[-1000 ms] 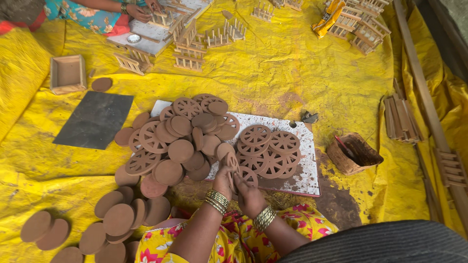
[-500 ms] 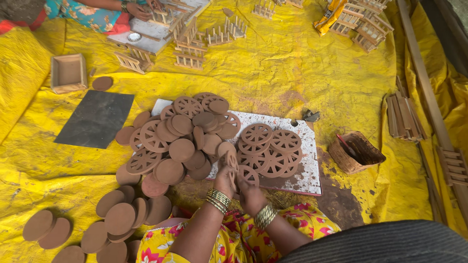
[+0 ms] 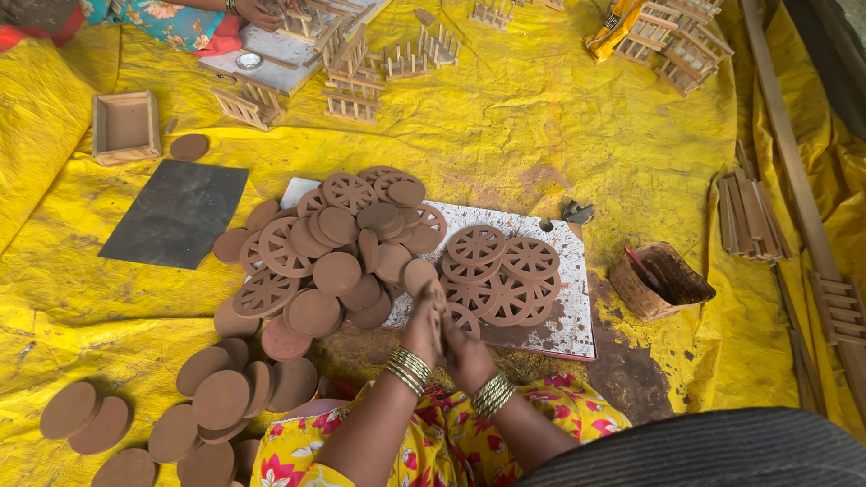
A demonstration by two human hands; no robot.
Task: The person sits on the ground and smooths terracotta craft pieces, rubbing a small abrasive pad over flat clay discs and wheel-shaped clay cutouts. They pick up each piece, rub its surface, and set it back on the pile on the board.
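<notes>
Nearest the camera, the left hand (image 3: pixel 422 326) and right hand (image 3: pixel 465 352) meet at the near edge of a white speckled board (image 3: pixel 577 298), each wrist ringed with metal bangles (image 3: pixel 408 368). The two hands press together around a small brown piece that is mostly hidden; the fingers are closed against one another, and it cannot be told exactly what they pinch. A plain clay disc (image 3: pixel 420 274) lies just beyond the left fingertips. Low at left, plain brown discs (image 3: pixel 222 398) overlap on the yellow tarpaulin (image 3: pixel 541 135) that covers the floor. On the board, to the right of the hands, lies a cluster of spoked wheel discs (image 3: pixel 502 271); to the left, a larger heap of mixed plain and spoked discs (image 3: pixel 334 236) spills off the board. A dark slate sheet (image 3: pixel 176 213) lies further left, a small bark tray (image 3: pixel 660 281) to the right. Beyond stand a wooden box mould (image 3: pixel 126 126), small wooden frames (image 3: pixel 354 88) and, at the far edge, another person's hand (image 3: pixel 260 13).
</notes>
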